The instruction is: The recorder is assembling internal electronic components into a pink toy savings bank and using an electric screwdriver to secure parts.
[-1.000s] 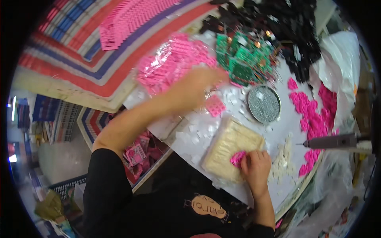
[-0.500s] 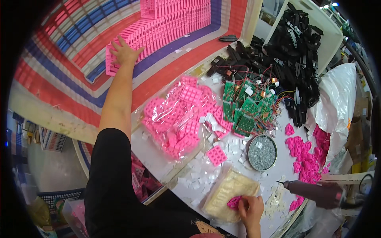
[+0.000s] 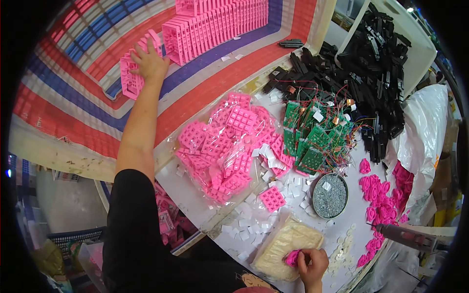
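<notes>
At the upper left my left hand [image 3: 150, 64] spans a short stack of pink plastic frames [image 3: 130, 78], its fingers wrapped over them. A gap parts this stack from the long row of matching pink frames [image 3: 215, 36]. At the lower middle my right hand [image 3: 314, 266] pinches a small bright pink oval part [image 3: 293, 258], partly hidden by the fingers. That part lies over a pale yellow block [image 3: 281, 239] in clear wrap.
Centre table holds a clear bag of pink keypads [image 3: 215, 146], a loose keypad [image 3: 272, 198], wired green circuit boards [image 3: 315, 146] and a round tin of screws [image 3: 330, 195]. Black housings [image 3: 371, 73], pink parts [image 3: 378, 205] and an electric screwdriver [image 3: 410, 237] stand right.
My left hand has drawn the end frames leftward, away from the row. My right hand keeps its pinch on the pink part. The view has shifted slightly, and the screwdriver hangs farther right.
</notes>
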Action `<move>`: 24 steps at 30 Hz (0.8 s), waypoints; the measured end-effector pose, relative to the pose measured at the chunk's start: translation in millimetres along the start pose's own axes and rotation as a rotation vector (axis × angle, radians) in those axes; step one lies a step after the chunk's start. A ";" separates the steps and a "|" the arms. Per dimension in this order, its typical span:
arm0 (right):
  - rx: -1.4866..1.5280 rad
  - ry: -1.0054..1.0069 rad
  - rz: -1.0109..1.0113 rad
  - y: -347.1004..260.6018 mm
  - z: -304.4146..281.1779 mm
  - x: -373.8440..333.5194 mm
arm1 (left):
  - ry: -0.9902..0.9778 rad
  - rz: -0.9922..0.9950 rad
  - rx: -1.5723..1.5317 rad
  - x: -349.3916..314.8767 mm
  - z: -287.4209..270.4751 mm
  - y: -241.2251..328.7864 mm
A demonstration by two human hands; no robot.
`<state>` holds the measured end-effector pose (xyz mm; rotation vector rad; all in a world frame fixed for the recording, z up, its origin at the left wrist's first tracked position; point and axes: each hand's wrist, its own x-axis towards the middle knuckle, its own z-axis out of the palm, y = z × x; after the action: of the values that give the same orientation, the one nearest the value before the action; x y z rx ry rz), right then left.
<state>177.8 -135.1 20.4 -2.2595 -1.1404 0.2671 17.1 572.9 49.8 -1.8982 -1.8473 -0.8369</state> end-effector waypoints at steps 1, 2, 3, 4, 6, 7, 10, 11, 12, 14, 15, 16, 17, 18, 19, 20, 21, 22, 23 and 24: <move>-0.001 0.000 0.000 0.2 -0.3 0.6 | -0.027 -0.005 0.032 -1.7 1.3 3.6; -0.003 0.001 0.002 0.1 -0.1 0.6 | -0.054 -0.009 0.063 -2.3 1.5 6.6; -0.005 0.002 0.004 -0.4 -0.4 0.1 | -0.056 -0.037 0.052 -1.5 0.3 8.6; -0.010 0.000 -0.010 -1.0 -1.3 0.4 | -0.058 -0.063 0.042 -0.3 -2.9 11.9; -0.020 -0.005 -0.038 -3.0 -3.1 2.5 | -0.066 -0.117 0.042 4.8 -4.1 15.4; -0.019 -0.005 -0.034 -4.0 -3.2 2.5 | -0.070 -0.140 0.052 10.7 -0.1 15.9; -0.013 -0.005 -0.030 -3.9 -4.1 1.1 | -0.034 -0.217 0.048 11.0 -1.7 3.2; -0.010 -0.004 -0.030 -2.9 -4.2 0.0 | -0.014 -0.243 0.041 10.5 -4.1 -0.6; -0.005 -0.005 -0.032 -1.8 -4.2 -0.8 | -0.032 -0.239 0.035 12.9 -6.2 -2.9; 0.015 0.013 -0.030 0.1 -2.5 -2.9 | -0.072 -0.234 0.033 13.6 -13.4 -11.6; 0.026 0.021 -0.030 1.1 -1.6 -3.4 | -0.087 -0.217 0.019 13.7 -19.7 -14.9; 0.023 0.019 -0.050 1.5 -2.3 -3.4 | -0.105 -0.201 -0.002 13.4 -28.1 -14.9; 0.020 0.016 -0.071 1.9 -3.1 -3.1 | -0.123 -0.185 -0.022 13.9 -35.7 -15.3; 0.019 0.014 -0.092 2.1 -3.8 -2.5 | -0.096 -0.182 -0.091 16.0 -40.8 -18.8; 0.031 0.017 -0.101 2.2 -4.2 -1.8 | -0.065 -0.177 -0.156 21.5 -48.6 -26.3; 0.042 0.020 -0.105 1.7 -4.0 -1.8 | -0.037 -0.167 -0.221 26.9 -53.9 -33.5; 0.053 0.023 -0.109 1.3 -3.5 -1.7 | 0.008 -0.136 -0.336 34.8 -59.0 -41.3; 0.060 0.028 -0.102 1.6 -2.5 -2.0 | 0.051 -0.104 -0.448 45.6 -63.6 -51.5; 0.064 0.031 -0.096 3.0 -2.2 -2.3 | 0.091 -0.074 -0.560 55.6 -65.7 -62.5; 0.066 0.034 -0.088 3.6 -1.3 -2.6 | -0.044 -0.141 -0.838 68.2 -66.3 -69.1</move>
<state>179.1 -139.4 19.2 -2.1424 -1.1928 0.2274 -63.8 589.2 133.4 -2.2426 -1.8185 -1.8486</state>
